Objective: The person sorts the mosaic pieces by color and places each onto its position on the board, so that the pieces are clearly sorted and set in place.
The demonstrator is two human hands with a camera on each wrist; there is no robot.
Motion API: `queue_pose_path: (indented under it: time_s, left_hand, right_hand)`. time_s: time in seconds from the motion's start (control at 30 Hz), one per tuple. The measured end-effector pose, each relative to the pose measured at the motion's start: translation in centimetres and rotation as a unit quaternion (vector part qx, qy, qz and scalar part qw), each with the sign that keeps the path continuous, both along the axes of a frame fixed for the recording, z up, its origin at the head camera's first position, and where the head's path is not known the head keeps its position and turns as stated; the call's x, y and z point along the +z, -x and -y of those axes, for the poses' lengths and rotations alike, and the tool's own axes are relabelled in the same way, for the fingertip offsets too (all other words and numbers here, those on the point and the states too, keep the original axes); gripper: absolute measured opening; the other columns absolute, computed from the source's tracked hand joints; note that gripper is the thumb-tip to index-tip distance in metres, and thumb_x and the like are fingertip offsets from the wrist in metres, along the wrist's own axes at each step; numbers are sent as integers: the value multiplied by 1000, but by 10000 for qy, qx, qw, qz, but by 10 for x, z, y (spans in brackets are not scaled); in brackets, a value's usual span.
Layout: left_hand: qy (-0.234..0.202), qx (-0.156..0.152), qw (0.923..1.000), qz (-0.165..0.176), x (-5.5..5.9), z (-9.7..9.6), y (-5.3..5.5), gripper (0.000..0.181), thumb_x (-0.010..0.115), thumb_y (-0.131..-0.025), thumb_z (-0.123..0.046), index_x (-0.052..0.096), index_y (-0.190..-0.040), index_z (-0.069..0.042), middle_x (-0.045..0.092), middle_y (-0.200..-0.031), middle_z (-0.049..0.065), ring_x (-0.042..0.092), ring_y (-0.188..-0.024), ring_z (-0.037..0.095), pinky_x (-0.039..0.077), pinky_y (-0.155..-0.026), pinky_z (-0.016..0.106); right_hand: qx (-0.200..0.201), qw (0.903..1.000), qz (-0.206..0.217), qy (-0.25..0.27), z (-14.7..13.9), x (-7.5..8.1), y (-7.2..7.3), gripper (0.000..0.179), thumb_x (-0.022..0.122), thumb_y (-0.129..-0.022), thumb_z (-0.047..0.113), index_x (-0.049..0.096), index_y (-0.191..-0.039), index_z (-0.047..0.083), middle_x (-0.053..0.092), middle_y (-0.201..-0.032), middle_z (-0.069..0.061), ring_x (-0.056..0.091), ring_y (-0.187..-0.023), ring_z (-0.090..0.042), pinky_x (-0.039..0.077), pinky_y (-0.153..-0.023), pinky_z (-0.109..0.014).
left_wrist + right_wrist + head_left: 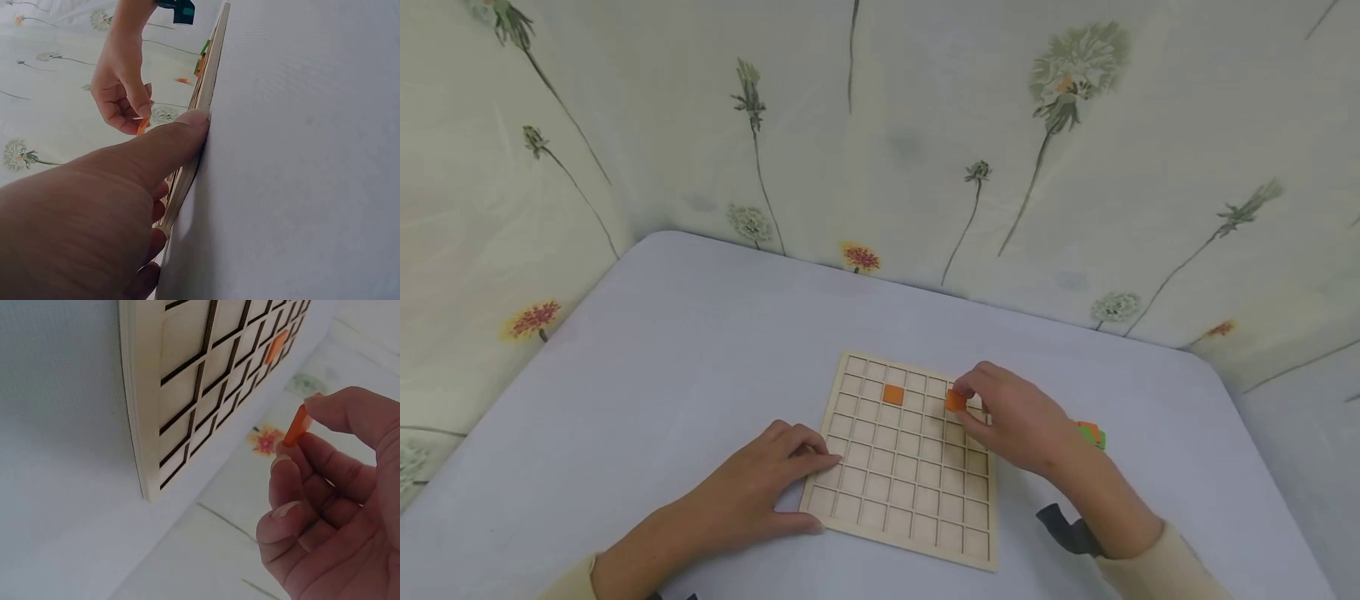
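Note:
A square wooden grid board [854, 481] lies on the white table, its cells framed by raised strips. One orange square tile [892, 395] sits in a cell of the second row from the far edge. Above the board's far right part, my right hand [1018, 417] pinches another orange tile [299, 425] between thumb and fingertips; in the right wrist view it is held on edge, away from the grid. My left hand [760, 483] rests at the board's left side, thumb [195, 119] against the near left corner and fingers along the left rim.
Several loose orange and green tiles [1092, 433] lie to the right of the board, partly hidden behind my right wrist. A dark strap [1067, 531] shows by the right forearm. Flower-printed cloth [910, 150] hangs behind the table.

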State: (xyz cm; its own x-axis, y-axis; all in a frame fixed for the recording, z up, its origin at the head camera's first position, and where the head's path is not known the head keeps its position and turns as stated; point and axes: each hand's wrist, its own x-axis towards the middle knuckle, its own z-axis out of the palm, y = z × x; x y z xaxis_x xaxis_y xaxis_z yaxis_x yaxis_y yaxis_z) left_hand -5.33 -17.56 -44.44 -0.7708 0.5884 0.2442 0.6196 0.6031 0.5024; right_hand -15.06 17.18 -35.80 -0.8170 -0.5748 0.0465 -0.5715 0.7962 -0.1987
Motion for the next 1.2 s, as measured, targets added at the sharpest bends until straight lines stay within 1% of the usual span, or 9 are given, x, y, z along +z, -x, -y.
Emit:
queue_pose_path:
  time_s: [0.13, 0.3, 0.53, 0.83, 1.03, 1.2]
  left_hand:
    - [51, 23, 10000, 64, -1, 0, 0, 67, 83, -87, -48, 63, -146, -21, 50, -137, -12, 44, -123, 9, 47, -104, 32]
    - [111, 47, 9999, 118, -1, 0, 1, 68, 84, -87, -48, 63, -146, -21, 50, -137, -11, 44, -123, 9, 46, -104, 32]
    - [81, 34, 9999, 72, -1, 0, 1, 69, 84, -87, -48, 63, -146, -20, 50, -137, -11, 44, -121, 9, 47, -102, 32]
    - [174, 29, 9995, 259, 1, 0, 1, 68, 82, -88, -49, 63, -147, -21, 50, -138, -12, 43, -124, 10, 46, -105, 32]
    - [219, 51, 9993, 283, 2, -1, 2, 68, 82, -88, -49, 63, -147, -21, 51, -138, -12, 43, -126, 10, 46, -106, 33]
    - [204, 55, 9994, 275, 1, 0, 2, 68, 82, -88, -50, 63, -147, -21, 50, -138, -13, 43, -125, 9, 46, -105, 32]
  right_hand:
    - [0, 10000, -35, -58, 7, -3, 2, 17, 78, -92, 14, 72, -108, 13, 64, -102, 6, 64, -95, -19, 57, -82, -37]
    - [18, 9999, 51, -116, 14, -6, 5, 19, 79, -92, 14, 73, -110, 12, 65, -103, 4, 64, -97, -20, 57, -84, -38]
    - [175, 9997, 1, -191, 25, -13, 11, 21, 80, -92, 16, 74, -112, 10, 67, -104, 3, 65, -99, -20, 57, -87, -38]
    - [281, 9993, 36, -249, 38, -18, 17, 15, 77, -93, 14, 75, -107, 8, 65, -99, 2, 62, -93, -16, 57, -84, -36]
    - [328, 9986, 143, -384, 44, -22, 20, 14, 75, -94, 13, 74, -107, 7, 64, -97, 0, 60, -91, -18, 56, -81, -36]
    - [261, 9984, 211, -462, 46, -25, 22, 16, 76, -92, 12, 73, -107, 7, 64, -98, 0, 58, -92, -19, 56, -81, -36]
